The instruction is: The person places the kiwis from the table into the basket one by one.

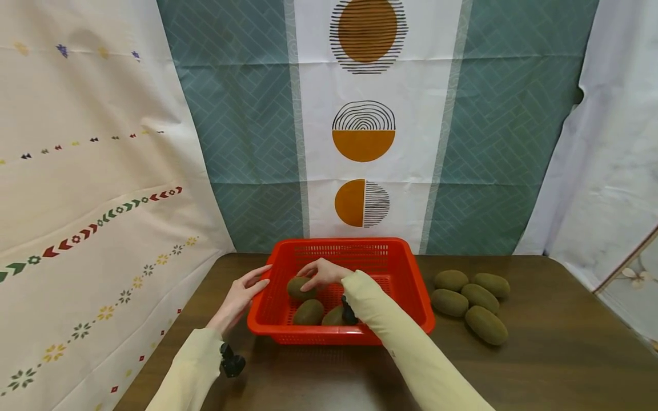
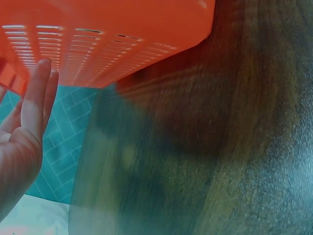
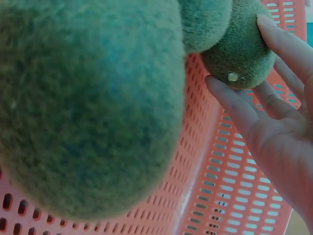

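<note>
A red perforated plastic basket [image 1: 339, 329] stands on the table with three brown, fuzzy kiwis visible inside. My right hand [image 1: 325, 274] reaches into its left half, thumb and fingers round the rearmost kiwi [image 1: 298, 289]. In the right wrist view, fingertips and thumb of that hand [image 3: 281, 107] touch opposite sides of this kiwi [image 3: 239, 54]. Nearer the front wall lie a second kiwi [image 1: 309, 313] and a third kiwi [image 1: 333, 317], the latter partly hidden by the right wrist. At the basket's left rim rests my left hand [image 1: 241, 297], its fingers fairly straight and holding no kiwi.
To the right of the basket, several loose kiwis [image 1: 480, 298] lie grouped on the dark wooden table [image 1: 555, 342]. A patterned cloth [image 1: 360, 200] hangs behind the table, and a pale cloth [image 1: 128, 257] hangs along the left side.
</note>
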`<action>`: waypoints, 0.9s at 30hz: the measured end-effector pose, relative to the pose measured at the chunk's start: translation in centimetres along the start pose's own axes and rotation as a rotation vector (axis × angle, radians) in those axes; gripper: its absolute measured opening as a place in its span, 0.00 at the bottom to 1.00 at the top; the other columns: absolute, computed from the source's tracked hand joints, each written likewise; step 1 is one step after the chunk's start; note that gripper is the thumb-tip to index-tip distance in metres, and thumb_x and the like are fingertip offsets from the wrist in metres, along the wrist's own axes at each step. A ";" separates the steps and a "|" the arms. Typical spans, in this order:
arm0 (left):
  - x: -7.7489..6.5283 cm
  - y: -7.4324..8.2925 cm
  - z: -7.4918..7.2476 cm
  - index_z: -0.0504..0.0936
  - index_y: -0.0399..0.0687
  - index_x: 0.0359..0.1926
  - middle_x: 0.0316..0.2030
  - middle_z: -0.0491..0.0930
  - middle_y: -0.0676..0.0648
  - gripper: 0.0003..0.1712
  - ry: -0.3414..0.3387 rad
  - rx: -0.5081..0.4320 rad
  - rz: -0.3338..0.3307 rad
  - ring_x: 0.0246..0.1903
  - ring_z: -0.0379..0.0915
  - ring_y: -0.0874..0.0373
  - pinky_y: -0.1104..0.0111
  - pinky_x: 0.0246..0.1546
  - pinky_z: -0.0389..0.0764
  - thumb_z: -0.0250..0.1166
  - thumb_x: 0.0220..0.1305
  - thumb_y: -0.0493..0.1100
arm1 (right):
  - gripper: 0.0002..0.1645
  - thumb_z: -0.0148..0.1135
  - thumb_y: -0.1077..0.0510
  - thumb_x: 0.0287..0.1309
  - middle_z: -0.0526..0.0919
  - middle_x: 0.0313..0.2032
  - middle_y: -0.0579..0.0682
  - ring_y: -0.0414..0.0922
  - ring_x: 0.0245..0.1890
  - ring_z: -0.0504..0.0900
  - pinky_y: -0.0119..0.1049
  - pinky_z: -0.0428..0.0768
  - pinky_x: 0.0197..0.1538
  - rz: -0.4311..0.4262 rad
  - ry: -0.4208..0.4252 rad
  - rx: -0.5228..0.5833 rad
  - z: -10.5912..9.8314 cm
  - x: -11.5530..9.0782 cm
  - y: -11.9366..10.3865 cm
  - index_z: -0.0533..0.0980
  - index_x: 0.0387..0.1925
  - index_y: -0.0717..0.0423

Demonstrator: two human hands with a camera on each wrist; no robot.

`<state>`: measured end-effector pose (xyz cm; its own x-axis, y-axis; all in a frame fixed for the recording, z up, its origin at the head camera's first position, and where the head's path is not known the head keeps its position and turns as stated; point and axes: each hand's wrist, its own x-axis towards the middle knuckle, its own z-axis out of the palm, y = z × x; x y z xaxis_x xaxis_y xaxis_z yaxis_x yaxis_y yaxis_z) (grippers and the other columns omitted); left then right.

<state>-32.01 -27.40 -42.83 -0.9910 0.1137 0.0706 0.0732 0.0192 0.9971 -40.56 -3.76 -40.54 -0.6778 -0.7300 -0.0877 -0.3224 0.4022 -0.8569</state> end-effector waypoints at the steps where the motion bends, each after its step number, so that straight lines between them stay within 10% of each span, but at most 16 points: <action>1: 0.0 0.0 0.0 0.66 0.45 0.62 0.54 0.68 0.35 0.28 0.001 0.001 0.004 0.46 0.72 0.42 0.55 0.40 0.76 0.59 0.62 0.43 | 0.24 0.65 0.63 0.51 0.76 0.46 0.54 0.45 0.38 0.76 0.42 0.79 0.37 0.004 0.001 0.005 0.1 0.1 0.0 0.74 0.52 0.61; 27: -0.1 0.0 0.3 0.67 0.44 0.62 0.53 0.69 0.35 0.27 0.017 -0.022 0.007 0.44 0.73 0.43 0.55 0.40 0.76 0.59 0.62 0.40 | 0.20 0.62 0.62 0.54 0.76 0.47 0.58 0.44 0.42 0.77 0.42 0.76 0.43 -0.022 0.008 -0.080 -2.0 -1.8 -0.1 0.75 0.50 0.60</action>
<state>-31.92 -27.15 -42.83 -0.9922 0.0971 0.0775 0.0775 -0.0038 0.9970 -40.62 -1.39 -39.25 -0.6754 -0.7346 -0.0650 -0.3883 0.4292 -0.8155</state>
